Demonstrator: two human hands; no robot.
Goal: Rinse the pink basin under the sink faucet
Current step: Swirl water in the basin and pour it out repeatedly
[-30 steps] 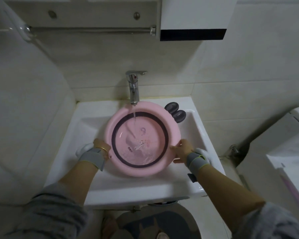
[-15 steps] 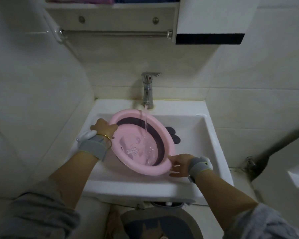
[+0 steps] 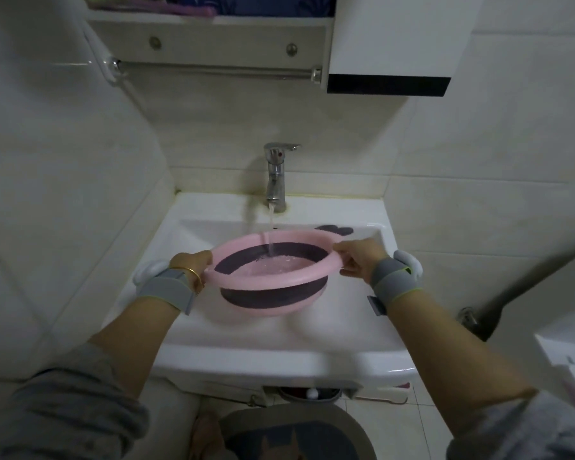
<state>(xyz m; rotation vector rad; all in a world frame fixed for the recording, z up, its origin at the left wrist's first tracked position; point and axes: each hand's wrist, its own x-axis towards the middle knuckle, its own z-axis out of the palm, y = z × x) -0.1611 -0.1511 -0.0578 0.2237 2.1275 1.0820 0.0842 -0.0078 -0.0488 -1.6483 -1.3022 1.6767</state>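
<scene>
Nearest the camera: grey sleeves point(image 3: 63, 416) pushed up on both forearms, bare arms reaching forward over the front lip of the white sink point(image 3: 279, 360). Below that lip, a round mat point(image 3: 296, 433) with a dark centre lies on the tiled floor.

Each wrist carries a grey strap; the left also wears a thin gold bangle point(image 3: 193, 275).

Left hand point(image 3: 190, 262): fingers curled tight over the left rim of the pink basin point(image 3: 269, 287). Right hand point(image 3: 359, 260): closed on the right rim, thumb on top, fingers wrapped underneath. Both grips firm on the rim, none loose.

Basin is held up above the sink bowl, roughly level, not resting on the bottom. Pink rim and base, dark band around its folding wall. A shallow pool of water sits inside, surface broken and frothy where the stream lands.

Stream of water point(image 3: 270, 234) falls from the chrome faucet point(image 3: 276, 177) straight into the far half of the basin. Faucet stands at the back edge of the sink, lever on top pointing right.

Behind the basin's right rim, two dark rounded shapes point(image 3: 337, 230) show against the sink wall; cannot tell what they are.

Farther back: pale tiled wall, a metal towel rail point(image 3: 213, 73) under a white shelf, and a white cabinet point(image 3: 392, 41) with a dark bottom strip to the right. Folded cloth point(image 3: 186, 5) sits on the shelf.
</scene>
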